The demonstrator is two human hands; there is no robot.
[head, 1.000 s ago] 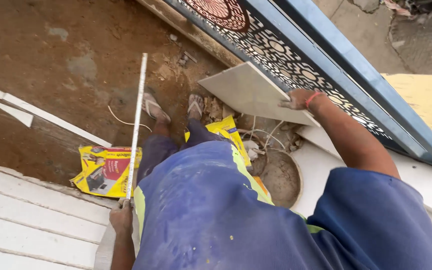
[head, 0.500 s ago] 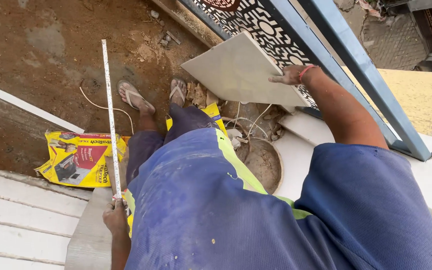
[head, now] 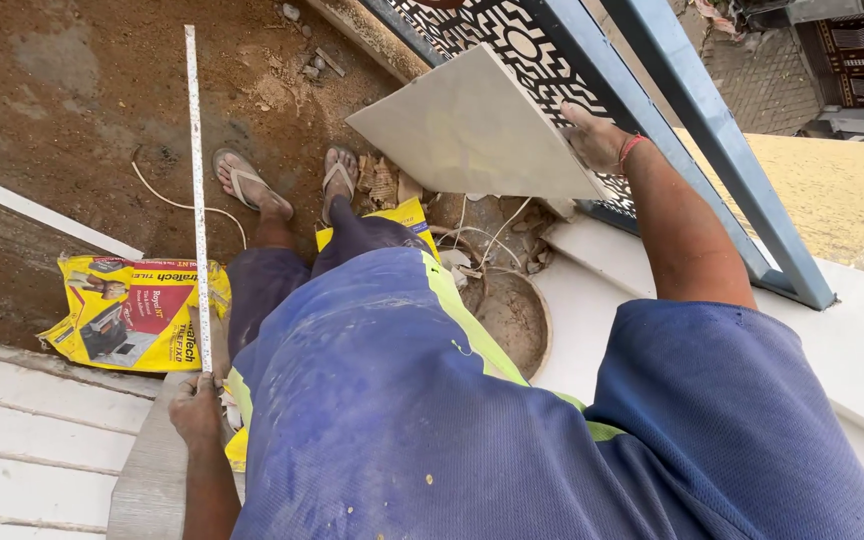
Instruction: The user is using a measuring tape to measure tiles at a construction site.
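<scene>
The person's blue shirt hides much of the ground and the bowl-shaped pan [head: 512,315]. The left hand [head: 195,408] is closed around the near end of a long metal ruler [head: 195,180], whose length runs straight away over the dirt. The right hand [head: 597,140] grips the edge of a pale tile [head: 467,130], held tilted against the blue gate [head: 672,110].

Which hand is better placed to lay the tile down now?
Right, probably. The right hand already grips the edge of the tilted grey tile, while the left hand is occupied holding the long straightedge.
</scene>
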